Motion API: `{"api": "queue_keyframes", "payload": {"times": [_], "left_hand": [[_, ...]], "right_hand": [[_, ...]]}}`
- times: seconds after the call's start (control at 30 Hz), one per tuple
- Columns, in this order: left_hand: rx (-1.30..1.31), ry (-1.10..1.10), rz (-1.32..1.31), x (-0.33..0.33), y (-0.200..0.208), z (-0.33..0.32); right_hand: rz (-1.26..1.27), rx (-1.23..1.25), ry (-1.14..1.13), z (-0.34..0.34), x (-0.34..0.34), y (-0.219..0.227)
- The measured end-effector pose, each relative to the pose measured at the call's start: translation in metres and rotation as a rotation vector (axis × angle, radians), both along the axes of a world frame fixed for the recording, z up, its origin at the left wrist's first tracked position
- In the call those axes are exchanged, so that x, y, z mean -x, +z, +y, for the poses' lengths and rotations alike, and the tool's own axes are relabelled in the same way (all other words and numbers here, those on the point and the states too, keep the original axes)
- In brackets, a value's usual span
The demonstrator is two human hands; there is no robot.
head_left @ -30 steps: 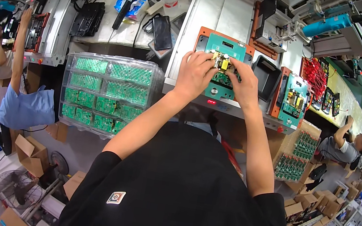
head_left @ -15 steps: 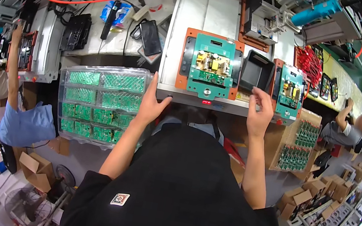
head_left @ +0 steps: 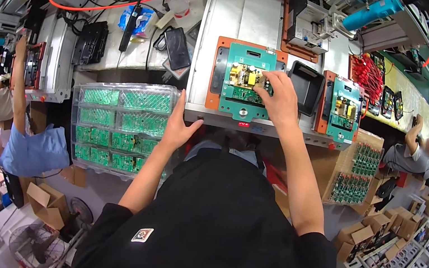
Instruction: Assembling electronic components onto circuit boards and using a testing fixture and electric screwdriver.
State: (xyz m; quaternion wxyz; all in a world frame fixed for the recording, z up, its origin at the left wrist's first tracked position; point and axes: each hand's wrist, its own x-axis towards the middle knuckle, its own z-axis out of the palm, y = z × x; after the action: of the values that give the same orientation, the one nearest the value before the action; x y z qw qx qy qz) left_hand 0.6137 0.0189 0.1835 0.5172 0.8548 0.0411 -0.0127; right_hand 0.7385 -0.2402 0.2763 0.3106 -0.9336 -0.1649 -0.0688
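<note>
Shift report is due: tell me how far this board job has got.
Done: a circuit board sits seated in the green fixture on its orange carrier. In hand: the right hand rests its fingers on that board, while the left hand grips the conveyor's front edge. Left: the clear trays beside the line are stacked full of green boards.

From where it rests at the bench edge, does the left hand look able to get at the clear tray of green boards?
Probably yes. The left hand rests on the bench's front edge, right beside the clear tray of green boards, and nothing lies between them. The right hand is busy at the circuit board in the orange fixture.
</note>
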Motion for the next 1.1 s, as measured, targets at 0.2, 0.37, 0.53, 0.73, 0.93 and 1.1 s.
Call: {"api": "queue_keyframes", "payload": {"times": [0.2,0.37,0.53,0.73,0.93,1.1], "left_hand": [[0.0,-0.004,-0.014,-0.0028,0.0056,-0.0055],[0.052,-0.007,0.027,0.0003,-0.0002,-0.0029],[0.027,-0.02,-0.017,0.0,-0.0021,-0.0035],[0.071,-0.014,0.01,0.0,0.0002,-0.003],[0.074,-0.012,0.015,0.0001,-0.0009,-0.0021],[0.041,-0.007,0.006,0.0,-0.0008,-0.0035]], "right_hand": [[0.008,-0.001,-0.001,-0.0044,-0.0008,-0.0007],[0.024,-0.013,-0.003,-0.0017,-0.0004,0.0004],[0.022,-0.02,-0.025,-0.002,0.0028,0.0007],[0.007,-0.017,-0.022,-0.0015,0.0021,-0.0031],[0.03,-0.003,-0.033,-0.0018,0.0004,-0.0054],[0.058,0.01,-0.041,-0.0018,0.0015,-0.0014]]}}
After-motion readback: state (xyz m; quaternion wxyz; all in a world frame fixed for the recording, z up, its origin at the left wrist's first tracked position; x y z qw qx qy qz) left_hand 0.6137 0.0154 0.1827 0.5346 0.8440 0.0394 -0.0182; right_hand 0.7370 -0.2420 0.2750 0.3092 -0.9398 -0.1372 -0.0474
